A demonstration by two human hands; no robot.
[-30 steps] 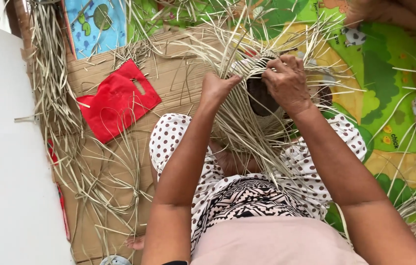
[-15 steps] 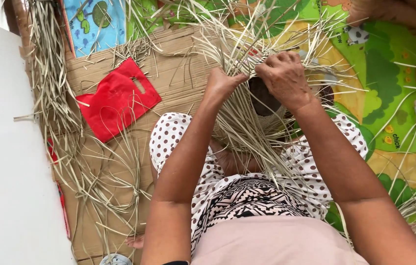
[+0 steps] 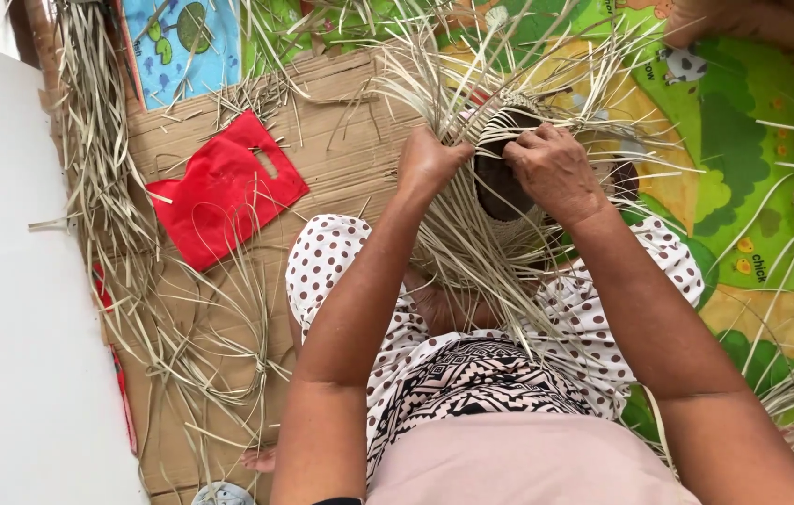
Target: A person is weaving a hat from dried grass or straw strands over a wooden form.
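My left hand (image 3: 429,161) clenches a bunch of pale straw strips (image 3: 458,252) | my right hand (image 3: 554,173) pinches strips at the woven basket (image 3: 502,178) rim | basket over my lap, right of the red bag (image 3: 225,189) on cardboard (image 3: 341,103)

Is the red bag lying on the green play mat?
No, the red bag lies flat on the brown cardboard, left of the hands and apart from the green play mat.
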